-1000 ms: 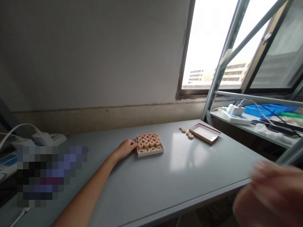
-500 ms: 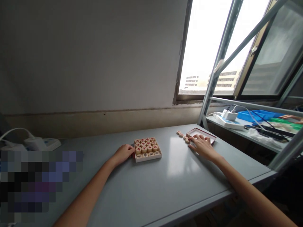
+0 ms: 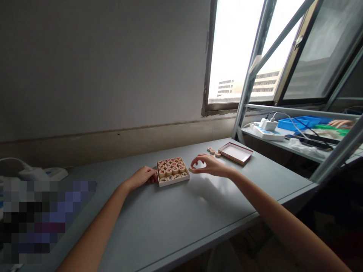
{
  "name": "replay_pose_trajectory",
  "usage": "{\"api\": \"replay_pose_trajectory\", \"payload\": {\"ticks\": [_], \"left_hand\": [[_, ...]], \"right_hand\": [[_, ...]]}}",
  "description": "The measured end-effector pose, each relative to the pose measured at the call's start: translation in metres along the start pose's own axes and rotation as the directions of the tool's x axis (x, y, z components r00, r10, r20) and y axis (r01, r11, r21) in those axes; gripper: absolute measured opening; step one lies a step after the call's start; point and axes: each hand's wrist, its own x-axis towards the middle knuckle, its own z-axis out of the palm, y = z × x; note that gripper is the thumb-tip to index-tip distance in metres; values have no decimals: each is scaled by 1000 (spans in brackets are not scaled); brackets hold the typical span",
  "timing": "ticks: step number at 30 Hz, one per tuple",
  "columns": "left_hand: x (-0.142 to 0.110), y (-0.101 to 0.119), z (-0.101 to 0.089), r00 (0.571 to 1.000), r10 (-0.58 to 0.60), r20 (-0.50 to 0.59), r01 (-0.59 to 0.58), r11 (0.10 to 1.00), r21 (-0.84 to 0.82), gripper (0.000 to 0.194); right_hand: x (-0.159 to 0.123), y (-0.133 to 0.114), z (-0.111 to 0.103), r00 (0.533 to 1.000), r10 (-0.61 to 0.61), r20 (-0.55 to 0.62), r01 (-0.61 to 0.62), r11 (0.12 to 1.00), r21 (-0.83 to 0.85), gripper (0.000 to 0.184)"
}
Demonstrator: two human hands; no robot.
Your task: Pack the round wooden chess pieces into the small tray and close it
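A shallow box point(image 3: 172, 183) filled with several round wooden chess pieces sits mid-table. My left hand point(image 3: 141, 176) rests against the box's left side, fingers curled on its edge. My right hand point(image 3: 208, 165) hovers just right of the box, pinching one round chess piece point(image 3: 191, 169) between thumb and fingertips. Three loose chess pieces point(image 3: 213, 152) lie farther right, next to the box's empty lid point(image 3: 235, 153).
The grey table point(image 3: 176, 215) ends at a front edge near me. A metal shelf point(image 3: 286, 139) at right carries a power strip point(image 3: 265, 129), cables and a blue tray point(image 3: 297, 122); another person's hand point(image 3: 342, 123) shows there. A power strip point(image 3: 42, 173) lies at far left.
My right hand came into view, reached the loose pieces by the lid, then moved left toward the box with one piece pinched. My left hand stayed on the box.
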Motion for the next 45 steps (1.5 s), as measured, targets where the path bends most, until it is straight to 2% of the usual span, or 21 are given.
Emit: {"api": "replay_pose_trajectory", "payload": {"ticks": [2, 5, 9, 13, 16, 19, 21, 23, 26, 29, 34, 37, 40, 45], "left_hand": [[-3, 2, -4, 999, -3, 34, 5, 998, -56, 41], [-6, 4, -7, 998, 20, 54, -18, 999, -29, 43], [-8, 6, -7, 993, 70, 100, -74, 997, 35, 44], [-9, 7, -6, 993, 74, 95, -78, 996, 31, 44], [-10, 9, -5, 995, 63, 78, -66, 997, 32, 50], [-11, 13, -3, 998, -22, 57, 15, 993, 117, 65], [-12, 16, -1, 993, -105, 54, 93, 979, 180, 71], [-13, 21, 1, 984, -169, 49, 154, 963, 222, 73], [-15, 27, 4, 975, -220, 10, 207, 931, 299, 71], [-16, 30, 5, 978, -208, -16, 200, 914, 352, 68], [-18, 30, 3, 981, -186, 57, 157, 929, 335, 69], [-21, 33, 2, 979, -199, 50, 167, 915, 367, 67], [-23, 39, 3, 978, -209, 18, 184, 896, 403, 65], [-27, 47, 7, 967, -251, -40, 242, 862, 446, 72]], "right_hand": [[17, -26, 13, 997, -66, 37, 66, 998, -3, 29], [40, -50, 31, 989, -124, 86, 129, 989, -65, 25], [54, -57, 43, 986, -157, 55, 163, 977, -138, 23], [53, -53, 46, 979, -204, 31, 205, 977, -51, 22], [52, -43, 40, 989, -150, -19, 149, 988, -44, 19], [51, -17, 25, 991, -29, -129, 6, 984, -178, 15], [47, 8, 14, 974, 54, -220, -135, 918, -374, 16], [39, 34, 6, 951, 174, -256, -292, 779, -555, 19], [25, 65, 0, 918, 278, -284, -396, 694, -601, 24], [18, 78, -1, 906, 320, -276, -422, 679, -600, 29], [16, 81, -5, 899, 353, -258, -434, 652, -622, 26], [15, 86, -6, 887, 386, -253, -453, 623, -638, 24], [16, 91, -7, 885, 398, -241, -457, 644, -613, 23], [18, 94, -6, 888, 389, -245, -458, 698, -551, 21]]}}
